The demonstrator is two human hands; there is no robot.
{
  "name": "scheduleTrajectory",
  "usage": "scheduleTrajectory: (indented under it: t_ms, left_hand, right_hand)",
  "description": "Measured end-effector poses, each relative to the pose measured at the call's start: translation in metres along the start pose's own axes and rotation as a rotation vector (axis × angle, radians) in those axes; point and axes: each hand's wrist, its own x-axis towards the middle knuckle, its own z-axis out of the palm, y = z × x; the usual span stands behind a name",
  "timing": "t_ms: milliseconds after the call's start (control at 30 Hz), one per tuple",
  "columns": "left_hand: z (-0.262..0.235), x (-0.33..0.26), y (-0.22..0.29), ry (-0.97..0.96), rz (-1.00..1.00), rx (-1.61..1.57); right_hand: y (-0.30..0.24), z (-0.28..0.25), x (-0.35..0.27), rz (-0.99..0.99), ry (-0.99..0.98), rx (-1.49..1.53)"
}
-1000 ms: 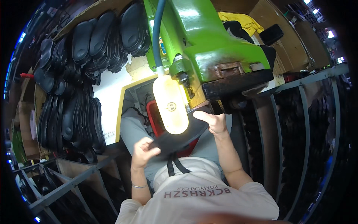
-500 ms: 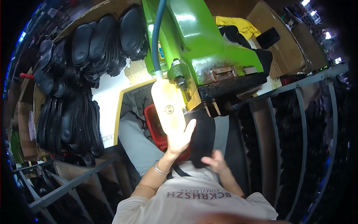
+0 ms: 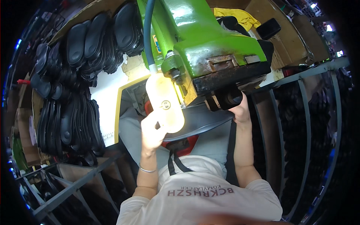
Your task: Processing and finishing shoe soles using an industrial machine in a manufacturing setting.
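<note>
A black shoe sole (image 3: pixel 204 122) lies sideways under the head of a green machine (image 3: pixel 213 48), held at both ends. At its left end is my left hand (image 3: pixel 153 131), closed, with the fingers partly hidden behind a bright yellowish lamp (image 3: pixel 165 101). My right hand (image 3: pixel 240 111) grips the right end close beneath the machine's dark lower edge, and some of its fingers are out of sight. The sole's far edge is covered by the machine and the lamp.
Stacks of black soles (image 3: pixel 69 123) stand on the left. A blue-grey hose (image 3: pixel 147 37) runs down to the lamp. A red container (image 3: pixel 183 146) shows below the sole. Metal racks (image 3: pixel 307 123) flank both sides, and a cardboard box (image 3: pixel 288 48) with yellow cloth (image 3: pixel 236 17) sits back right.
The sole has turned from pointing toward me to lying crosswise under the machine. My right hand has moved up and right, my left hand left onto the sole's other end.
</note>
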Motion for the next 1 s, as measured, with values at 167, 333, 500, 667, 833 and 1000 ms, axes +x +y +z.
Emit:
scheduleTrajectory:
  t_ms: [167, 333, 500, 667, 833, 1000]
  left_hand:
    - [-0.026, -0.018, 0.012, 0.167, -0.093, -0.063]
    - [-0.038, -0.062, -0.029, -0.007, -0.252, -0.28]
    - [0.021, -0.041, -0.026, -0.326, -0.213, 0.256]
    - [0.064, 0.006, -0.001, -0.076, 0.066, 0.124]
    - [0.073, 0.005, -0.024, -0.076, 0.099, 0.451]
    - [0.069, 0.006, -0.003, 0.014, 0.175, 0.511]
  right_hand:
    - [-0.003, 0.048, 0.009, -0.205, -0.119, -0.224]
    - [0.002, 0.075, 0.012, -0.092, -0.041, -0.097]
    - [0.037, 0.08, 0.007, -0.168, 0.033, -0.158]
    - [0.062, 0.077, -0.031, -0.25, 0.36, -0.161]
    - [0.101, 0.045, -0.13, 0.278, -0.019, -0.043]
    - [0.085, 0.005, -0.143, 0.388, 0.285, 0.186]
